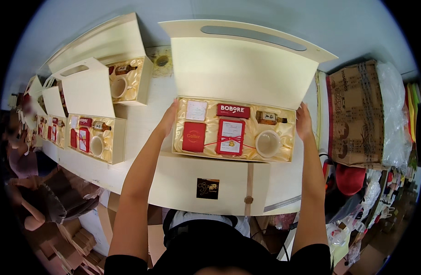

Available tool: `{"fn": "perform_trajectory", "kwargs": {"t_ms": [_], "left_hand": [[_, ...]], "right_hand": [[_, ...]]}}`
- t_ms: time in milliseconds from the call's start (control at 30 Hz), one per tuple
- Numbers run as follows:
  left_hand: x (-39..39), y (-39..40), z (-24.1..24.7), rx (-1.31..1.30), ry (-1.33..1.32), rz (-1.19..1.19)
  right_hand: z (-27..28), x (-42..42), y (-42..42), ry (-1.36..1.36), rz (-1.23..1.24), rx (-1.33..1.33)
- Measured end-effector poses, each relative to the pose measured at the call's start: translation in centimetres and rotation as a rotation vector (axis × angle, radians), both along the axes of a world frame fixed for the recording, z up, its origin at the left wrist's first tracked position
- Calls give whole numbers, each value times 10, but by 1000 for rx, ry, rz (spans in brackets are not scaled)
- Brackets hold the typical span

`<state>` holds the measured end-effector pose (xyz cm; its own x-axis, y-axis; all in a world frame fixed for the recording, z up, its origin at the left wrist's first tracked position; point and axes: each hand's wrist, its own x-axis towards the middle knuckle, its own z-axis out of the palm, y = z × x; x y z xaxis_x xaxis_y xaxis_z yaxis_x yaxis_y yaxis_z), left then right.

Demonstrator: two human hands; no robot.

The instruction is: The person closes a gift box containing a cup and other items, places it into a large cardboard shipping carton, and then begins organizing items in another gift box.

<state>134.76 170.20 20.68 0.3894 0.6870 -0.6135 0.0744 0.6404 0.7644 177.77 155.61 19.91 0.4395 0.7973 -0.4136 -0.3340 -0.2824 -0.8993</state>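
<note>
A cream gift box lies before me with its lid raised at the back. My left hand grips its left side, and my right hand grips the right side; the fingertips of both are partly hidden. Yellow satin lines the box. In it lie a white square card, a red box, a red Bobore pack, a red-framed card tied with red cord, a small amber bottle and a pale cup. A closed cream box with a brown ribbon sits nearer me.
Several similar filled boxes stand with raised lids to the left on the white table. At the right are a taped cardboard carton and a person in a red cap. Another person is at far left. Cardboard boxes lie below.
</note>
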Motion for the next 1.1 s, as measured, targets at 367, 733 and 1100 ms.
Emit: {"fn": "perform_trajectory", "kwargs": {"t_ms": [367,733,1100], "left_hand": [[3,-2,-2,-25,-198,126],[13,8,22,38,-245,8],[-68,-41,164,6,-399,16]], "right_hand": [[-6,-18,5,44,54,80],[46,-26,-2,-198,-148,-80],[137,-109,-68,82,-110,60]]}}
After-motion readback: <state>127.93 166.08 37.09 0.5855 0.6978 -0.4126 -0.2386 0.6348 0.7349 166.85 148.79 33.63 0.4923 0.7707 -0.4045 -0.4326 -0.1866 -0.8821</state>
